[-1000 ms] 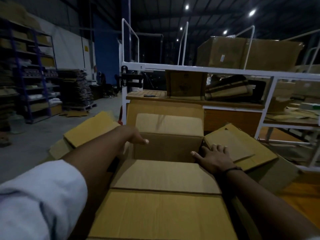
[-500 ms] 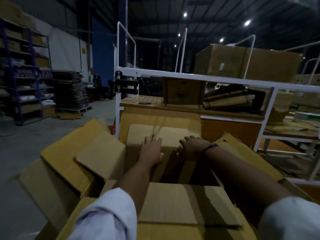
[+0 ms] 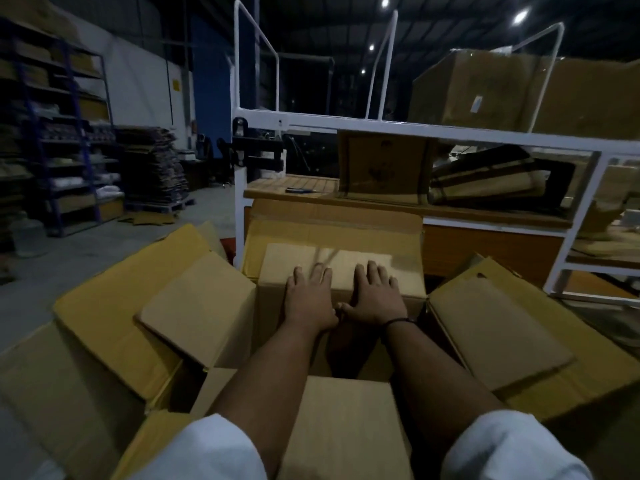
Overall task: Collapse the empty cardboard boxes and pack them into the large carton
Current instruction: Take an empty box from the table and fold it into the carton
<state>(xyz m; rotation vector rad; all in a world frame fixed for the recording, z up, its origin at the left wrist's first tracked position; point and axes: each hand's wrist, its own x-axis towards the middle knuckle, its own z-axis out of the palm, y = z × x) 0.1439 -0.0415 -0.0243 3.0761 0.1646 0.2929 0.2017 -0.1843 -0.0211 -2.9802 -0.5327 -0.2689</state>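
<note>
A large brown carton [image 3: 104, 323] stands open in front of me, its outer flaps spread left, right [image 3: 554, 348] and far. A smaller cardboard box sits inside it with its own flaps folded outward, one to the left [image 3: 197, 317] and one toward me [image 3: 346, 427]. My left hand [image 3: 308, 299] and my right hand [image 3: 375, 297] lie flat, side by side, palms down on the smaller box's far flap [image 3: 332, 261], fingers spread and pointing away from me. A dark band circles my right wrist. The box's inside is dark.
A white metal-framed trolley [image 3: 415, 126] with wooden shelves stands right behind the carton, holding boxes [image 3: 384, 164] and folded cardboard [image 3: 485, 181]. Blue shelving [image 3: 62, 143] and a pallet of stacked flat cardboard [image 3: 152, 168] stand at the far left across a bare concrete floor.
Both hands have left the box's side edges, reached forward and come together flat on the far flap. The box's flaps now stand open and my view has tipped downward.
</note>
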